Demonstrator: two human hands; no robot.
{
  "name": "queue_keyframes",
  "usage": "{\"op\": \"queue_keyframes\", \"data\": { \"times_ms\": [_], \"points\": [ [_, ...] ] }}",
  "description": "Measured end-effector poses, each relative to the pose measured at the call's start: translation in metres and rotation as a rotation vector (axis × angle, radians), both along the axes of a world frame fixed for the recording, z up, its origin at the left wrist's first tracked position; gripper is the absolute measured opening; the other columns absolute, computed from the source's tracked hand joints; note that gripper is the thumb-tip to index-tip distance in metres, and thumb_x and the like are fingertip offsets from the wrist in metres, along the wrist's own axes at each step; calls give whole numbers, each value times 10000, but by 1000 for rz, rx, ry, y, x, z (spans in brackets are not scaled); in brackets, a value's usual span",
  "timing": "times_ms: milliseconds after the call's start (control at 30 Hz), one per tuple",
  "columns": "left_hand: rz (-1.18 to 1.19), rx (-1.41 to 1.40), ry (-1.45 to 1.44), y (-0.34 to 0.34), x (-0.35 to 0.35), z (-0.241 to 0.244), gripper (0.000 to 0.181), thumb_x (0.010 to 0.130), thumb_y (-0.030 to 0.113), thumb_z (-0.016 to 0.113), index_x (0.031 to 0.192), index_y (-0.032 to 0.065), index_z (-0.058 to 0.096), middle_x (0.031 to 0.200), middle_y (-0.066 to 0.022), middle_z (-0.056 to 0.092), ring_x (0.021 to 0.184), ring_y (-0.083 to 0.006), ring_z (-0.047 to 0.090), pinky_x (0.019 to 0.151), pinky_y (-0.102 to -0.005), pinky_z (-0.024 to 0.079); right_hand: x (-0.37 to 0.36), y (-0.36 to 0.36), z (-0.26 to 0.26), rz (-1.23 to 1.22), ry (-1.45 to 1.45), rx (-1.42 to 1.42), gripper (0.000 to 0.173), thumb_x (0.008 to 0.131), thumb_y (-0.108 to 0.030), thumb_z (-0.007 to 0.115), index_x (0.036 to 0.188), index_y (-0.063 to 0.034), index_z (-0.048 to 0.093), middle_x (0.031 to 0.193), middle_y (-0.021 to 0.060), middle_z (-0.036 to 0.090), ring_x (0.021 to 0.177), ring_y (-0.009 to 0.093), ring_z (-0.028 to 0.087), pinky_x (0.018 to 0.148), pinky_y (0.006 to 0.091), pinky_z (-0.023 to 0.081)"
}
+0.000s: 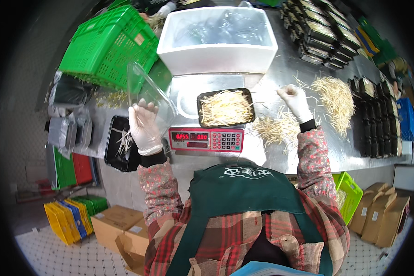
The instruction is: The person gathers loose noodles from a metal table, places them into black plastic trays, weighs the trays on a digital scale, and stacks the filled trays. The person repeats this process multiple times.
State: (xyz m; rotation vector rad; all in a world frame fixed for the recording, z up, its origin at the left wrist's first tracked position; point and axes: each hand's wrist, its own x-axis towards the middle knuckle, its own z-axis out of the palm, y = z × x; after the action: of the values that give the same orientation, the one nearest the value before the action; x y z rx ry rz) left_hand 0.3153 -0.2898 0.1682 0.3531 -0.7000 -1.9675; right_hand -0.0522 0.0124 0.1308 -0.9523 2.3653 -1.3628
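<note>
My left hand [145, 128], in a white glove, holds a clear plastic lid [155, 93] tilted up on its edge. Right of it, a black tray [243, 121] filled with bean sprouts [224, 107] rests on a digital scale [207, 140] whose red display is lit. My right hand [294, 100], also gloved, is above the table with its fingers curled together, and I see nothing in them. Below that hand lies a loose pile of bean sprouts [277, 128]. Beneath my left wrist sits a black tray [115, 155] with a few sprouts in it.
A white foam box [217, 58] with clear plastic lids stands behind the scale. Left of it, a green crate [107, 48] leans at a tilt. A sprout heap [334, 100] lies at right, near stacked filled trays [319, 34] and more black trays [379, 124]. Packs of trays [63, 132] sit left.
</note>
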Motion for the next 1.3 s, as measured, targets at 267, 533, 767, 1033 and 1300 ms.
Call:
{"op": "queue_keyframes", "data": {
  "times_ms": [267,533,767,1033,1300],
  "points": [
    [29,92,-36,10,-8,9,256,1007,332,501,935,135,648,1113,-39,657,1024,-222,556,962,-435,408,61,-30,27,371,402,287,649,798,-329,763,1361,-105,528,1149,165,647,1013,281,631,881,353,497],
    [55,88,8,5,18,0,257,1011,322,495,932,143,662,1082,-27,681,1008,-221,599,944,-418,451,66,-44,37,434,376,241,169,822,-212,701,858,-51,736,771,149,689,711,290,669,672,371,522],
    [68,64,-15,0,32,-10,287,1021,318,484,898,141,673,1038,-39,710,978,-198,656,921,-395,508,17,14,46,420,176,576,210,760,-258,749,853,-70,752,780,119,708,729,266,684,703,360,538],
    [-90,95,92,5,-26,-22,232,995,298,538,910,125,667,1089,-36,687,945,-214,641,911,-396,487,85,-53,31,427,557,63,499,778,-284,749,1218,-87,619,1085,138,660,897,280,672,802,370,533],
    [-83,71,46,-2,-10,-17,241,999,303,528,920,124,668,1102,-46,676,997,-214,596,936,-416,453,64,-51,26,381,214,198,188,810,-217,732,907,-56,727,803,119,720,729,217,697,679,327,543]
  ]
}}
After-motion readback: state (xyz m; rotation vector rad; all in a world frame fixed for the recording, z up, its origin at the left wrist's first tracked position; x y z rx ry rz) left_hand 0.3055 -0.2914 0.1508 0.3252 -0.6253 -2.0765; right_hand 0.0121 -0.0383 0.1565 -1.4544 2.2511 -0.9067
